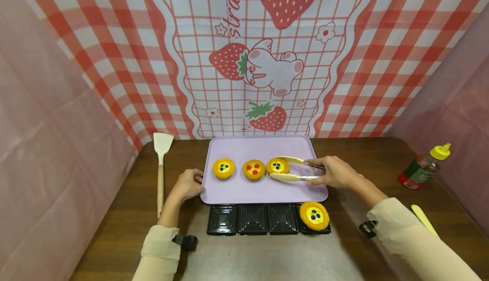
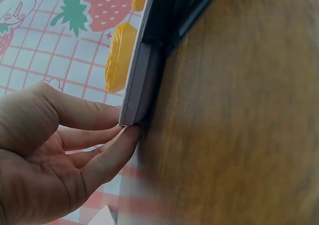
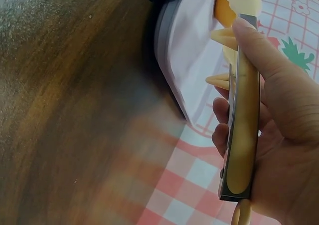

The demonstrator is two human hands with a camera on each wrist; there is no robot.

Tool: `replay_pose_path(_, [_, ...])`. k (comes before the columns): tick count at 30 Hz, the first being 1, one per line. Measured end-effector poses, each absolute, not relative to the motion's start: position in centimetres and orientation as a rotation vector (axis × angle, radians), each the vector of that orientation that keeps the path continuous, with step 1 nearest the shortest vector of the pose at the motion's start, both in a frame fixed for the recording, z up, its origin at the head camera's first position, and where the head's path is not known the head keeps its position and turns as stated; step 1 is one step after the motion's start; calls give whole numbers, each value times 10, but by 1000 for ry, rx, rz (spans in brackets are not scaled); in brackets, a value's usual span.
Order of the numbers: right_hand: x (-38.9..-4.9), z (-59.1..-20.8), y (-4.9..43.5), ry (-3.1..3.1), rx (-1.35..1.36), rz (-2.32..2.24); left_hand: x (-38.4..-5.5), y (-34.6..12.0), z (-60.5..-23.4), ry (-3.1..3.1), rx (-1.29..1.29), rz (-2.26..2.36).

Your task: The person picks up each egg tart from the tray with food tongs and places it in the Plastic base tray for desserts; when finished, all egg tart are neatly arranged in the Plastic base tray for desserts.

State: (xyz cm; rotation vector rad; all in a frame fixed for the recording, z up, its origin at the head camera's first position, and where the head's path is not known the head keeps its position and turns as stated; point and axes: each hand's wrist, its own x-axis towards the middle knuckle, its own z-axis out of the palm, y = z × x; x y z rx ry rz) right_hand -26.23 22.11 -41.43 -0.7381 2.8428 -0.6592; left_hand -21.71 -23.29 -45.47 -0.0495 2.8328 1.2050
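Observation:
Three round yellow tarts stand in a row on the lilac tray (image 1: 263, 146). The left tart (image 1: 223, 168) and right tart (image 1: 277, 166) carry blue berries; the middle tart (image 1: 254, 170) has red pieces. My right hand (image 1: 334, 172) grips a pair of tongs (image 3: 242, 120), cream tips and metal handle, whose tips lie on either side of the right tart. At the tray's left edge, my left hand (image 1: 189, 183) pinches the rim between thumb and fingers (image 2: 107, 157). Another blue-berry tart (image 1: 314, 215) sits in the rightmost compartment of a black plastic container (image 1: 252, 219).
A white spatula (image 1: 162, 145) with a wooden handle lies at the left. To the right stand a bottle (image 1: 420, 168) with a yellow cap and a pale yellow knife-like utensil (image 1: 424, 218) lying flat. Patterned cloth (image 1: 275, 73) hangs behind the wooden table (image 1: 359, 153).

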Motion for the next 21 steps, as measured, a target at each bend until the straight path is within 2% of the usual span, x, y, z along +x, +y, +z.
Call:
replay_pose_path(11, [-257,-398,223,2857,-691,-653,-217,-233,-456,2832,-49,1224])
replay_pose_path(21, [-223,-383,226,2873,-871,-636,-216,-233,-454,2829,-47,1218])
